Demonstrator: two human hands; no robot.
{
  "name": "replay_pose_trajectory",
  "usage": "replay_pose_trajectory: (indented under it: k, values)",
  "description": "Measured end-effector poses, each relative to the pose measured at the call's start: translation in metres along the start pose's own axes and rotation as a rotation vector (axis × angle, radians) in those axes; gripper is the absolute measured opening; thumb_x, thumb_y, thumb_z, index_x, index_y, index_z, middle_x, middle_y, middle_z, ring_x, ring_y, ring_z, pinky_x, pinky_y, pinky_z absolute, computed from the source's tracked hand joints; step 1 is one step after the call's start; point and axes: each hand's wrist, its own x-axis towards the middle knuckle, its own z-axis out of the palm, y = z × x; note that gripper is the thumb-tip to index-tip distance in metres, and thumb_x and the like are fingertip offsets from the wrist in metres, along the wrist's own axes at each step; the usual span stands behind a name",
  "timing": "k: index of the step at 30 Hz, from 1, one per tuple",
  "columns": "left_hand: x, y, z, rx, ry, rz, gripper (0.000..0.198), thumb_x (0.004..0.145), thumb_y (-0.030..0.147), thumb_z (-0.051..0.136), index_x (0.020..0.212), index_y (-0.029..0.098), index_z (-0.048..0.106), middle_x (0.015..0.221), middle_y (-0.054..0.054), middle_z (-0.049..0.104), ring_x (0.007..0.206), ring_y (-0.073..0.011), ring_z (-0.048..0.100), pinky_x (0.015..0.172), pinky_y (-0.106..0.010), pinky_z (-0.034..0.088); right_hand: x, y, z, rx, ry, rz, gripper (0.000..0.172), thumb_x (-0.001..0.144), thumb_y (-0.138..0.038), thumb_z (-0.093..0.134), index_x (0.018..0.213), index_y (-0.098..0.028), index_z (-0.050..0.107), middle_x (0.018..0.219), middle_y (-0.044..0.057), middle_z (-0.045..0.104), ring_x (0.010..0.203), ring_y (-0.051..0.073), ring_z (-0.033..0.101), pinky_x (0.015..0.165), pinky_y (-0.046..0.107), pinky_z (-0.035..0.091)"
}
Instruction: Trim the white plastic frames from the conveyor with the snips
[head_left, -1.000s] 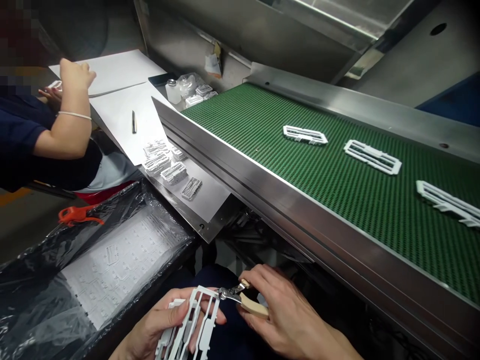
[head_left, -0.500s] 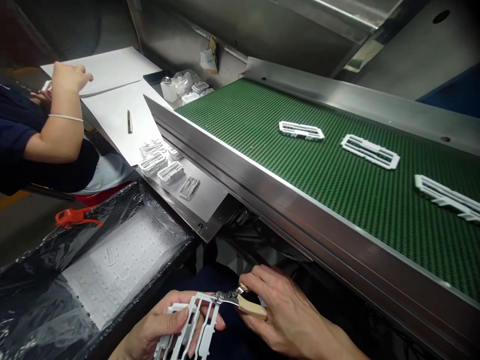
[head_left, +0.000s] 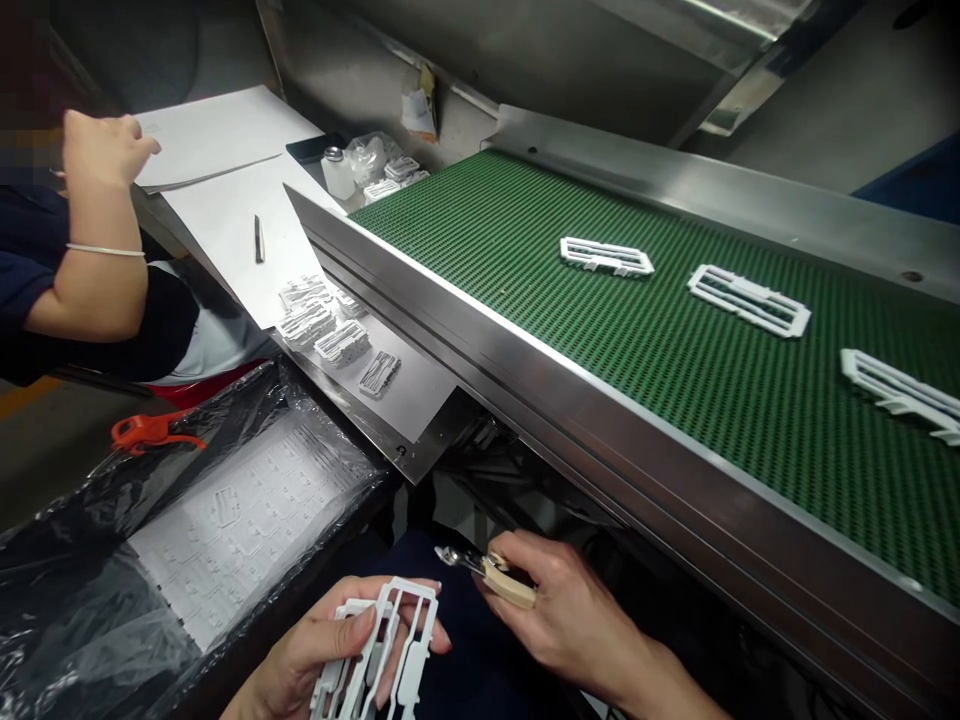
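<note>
At the bottom centre, my left hand is closed on white plastic frames, its thumb pressed on top of them. More than one frame seems to be in that grip, one overlapping another. To the right, my right hand is wrapped round cutting pliers with cream handles. The metal jaws of the pliers point left and stand a little apart from the upper corner of the held frames.
A green conveyor belt behind a metal rail carries three white frames. Left are stacked frames, a knife-like tool, a plastic-lined bin, an orange tool and a co-worker's arm.
The pliers have come off the corner of the held frames, moving slightly right and up. The belt's frames appear slightly further right. The co-worker's raised hand has shifted left.
</note>
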Motion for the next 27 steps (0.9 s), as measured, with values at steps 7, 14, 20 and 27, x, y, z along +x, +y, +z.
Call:
replay_pose_trajectory:
  k: [7, 14, 20, 27]
  values:
    - [0.004, -0.004, 0.002, -0.068, 0.035, 0.017, 0.045, 0.075, 0.038, 0.075, 0.110, 0.009, 0.069, 0.093, -0.022, 0.072, 0.050, -0.0093, 0.058, 0.047, -0.015, 0.041, -0.005, -0.005, -0.004, -0.003, -0.028, 0.033, 0.013, 0.079, -0.020, 0.056, 0.091, -0.024, 0.052, 0.091, 0.002, 0.057, 0.085, 0.019, 0.054, 0.073, 0.029, 0.041]
    - [0.004, -0.006, 0.003, -0.054, 0.072, 0.015, 0.044, 0.077, 0.037, 0.074, 0.107, 0.006, 0.070, 0.092, -0.024, 0.072, 0.048, -0.0086, 0.055, 0.044, -0.014, 0.038, -0.006, -0.008, -0.004, -0.092, -0.076, -0.002, 0.016, 0.076, -0.015, 0.056, 0.090, -0.023, 0.051, 0.092, 0.003, 0.055, 0.086, 0.021, 0.053, 0.074, 0.032, 0.042]
    - [0.002, -0.008, -0.001, -0.156, 0.030, 0.036, 0.038, 0.084, 0.027, 0.066, 0.118, 0.009, 0.065, 0.101, -0.027, 0.070, 0.055, -0.0114, 0.061, 0.052, -0.017, 0.045, -0.003, -0.011, -0.003, 0.057, -0.002, 0.058, 0.010, 0.087, -0.032, 0.053, 0.086, -0.023, 0.051, 0.082, 0.000, 0.056, 0.073, 0.015, 0.053, 0.064, 0.027, 0.039]
    - [0.009, -0.013, -0.004, -0.324, 0.015, 0.113, 0.032, 0.085, 0.012, 0.060, 0.117, 0.012, 0.064, 0.100, -0.017, 0.070, 0.073, -0.0162, 0.065, 0.068, -0.024, 0.049, 0.000, -0.027, 0.006, 0.314, -0.037, 0.164, 0.024, 0.088, -0.044, 0.051, 0.082, -0.022, 0.050, 0.070, -0.004, 0.053, 0.063, 0.012, 0.047, 0.058, 0.022, 0.037]
